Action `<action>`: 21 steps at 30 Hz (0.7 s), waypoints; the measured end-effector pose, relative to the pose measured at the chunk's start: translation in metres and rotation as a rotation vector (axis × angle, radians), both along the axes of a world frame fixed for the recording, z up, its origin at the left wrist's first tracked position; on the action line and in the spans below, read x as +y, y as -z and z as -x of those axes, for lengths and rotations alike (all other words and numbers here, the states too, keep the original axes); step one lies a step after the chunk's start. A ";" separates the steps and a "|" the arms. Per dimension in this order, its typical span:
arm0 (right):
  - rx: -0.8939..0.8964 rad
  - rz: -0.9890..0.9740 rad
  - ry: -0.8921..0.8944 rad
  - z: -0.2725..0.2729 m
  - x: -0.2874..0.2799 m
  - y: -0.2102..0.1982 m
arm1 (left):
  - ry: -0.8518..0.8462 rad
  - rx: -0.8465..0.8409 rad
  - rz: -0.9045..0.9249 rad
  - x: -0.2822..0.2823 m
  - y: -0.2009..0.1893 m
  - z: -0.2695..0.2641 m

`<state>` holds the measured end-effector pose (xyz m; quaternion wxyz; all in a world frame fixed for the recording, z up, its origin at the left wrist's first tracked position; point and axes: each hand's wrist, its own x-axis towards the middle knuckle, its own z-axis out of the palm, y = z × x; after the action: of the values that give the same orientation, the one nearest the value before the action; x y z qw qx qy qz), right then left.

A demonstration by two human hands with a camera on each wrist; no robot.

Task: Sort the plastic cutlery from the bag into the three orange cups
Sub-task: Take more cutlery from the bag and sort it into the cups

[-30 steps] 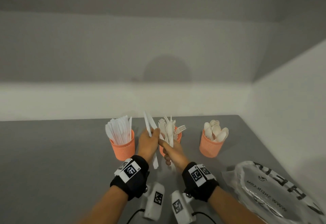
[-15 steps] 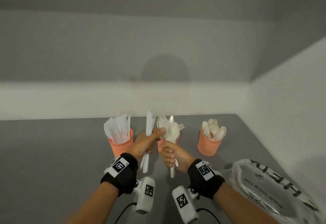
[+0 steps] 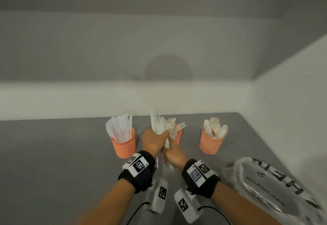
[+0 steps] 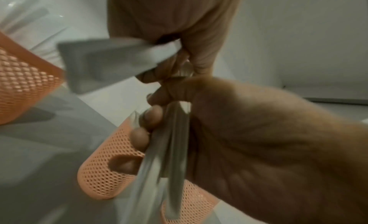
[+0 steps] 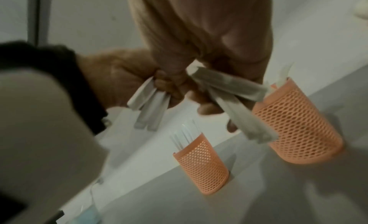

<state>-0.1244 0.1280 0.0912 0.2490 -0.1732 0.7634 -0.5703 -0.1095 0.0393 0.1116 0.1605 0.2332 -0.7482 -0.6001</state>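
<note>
Three orange mesh cups stand in a row on the grey table: a left cup of knives, a middle cup of forks and a right cup of spoons. My left hand grips a few white knives that point up, their handles sticking out below the fist. My right hand is just below and against it, in front of the middle cup, gripping a mixed bundle of white cutlery by the handles. Which pieces are in the bundle I cannot tell.
A crumpled clear plastic bag with black print lies at the table's right front. White walls close the back and the right side. Bare grey table stretches left of the cups.
My hands have come together: the left hand moved right with its knives and now touches the right hand, which has sunk a little in front of the middle cup.
</note>
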 end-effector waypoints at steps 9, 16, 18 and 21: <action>-0.508 0.453 0.043 0.024 0.015 -0.008 | -0.082 0.015 -0.277 -0.019 0.000 -0.004; -0.479 0.478 0.012 0.030 0.013 0.002 | -0.008 -0.050 -0.337 -0.024 0.012 -0.016; -0.446 0.435 -0.009 0.028 0.009 0.005 | 0.036 -0.034 -0.257 -0.022 0.009 -0.017; -0.421 0.421 -0.038 0.028 0.003 0.007 | 0.029 0.002 -0.204 -0.021 0.004 -0.013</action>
<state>-0.1524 0.1313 0.0842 0.3709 -0.1134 0.5564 -0.7348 -0.0967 0.0185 0.1079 0.1281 0.2369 -0.6862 -0.6757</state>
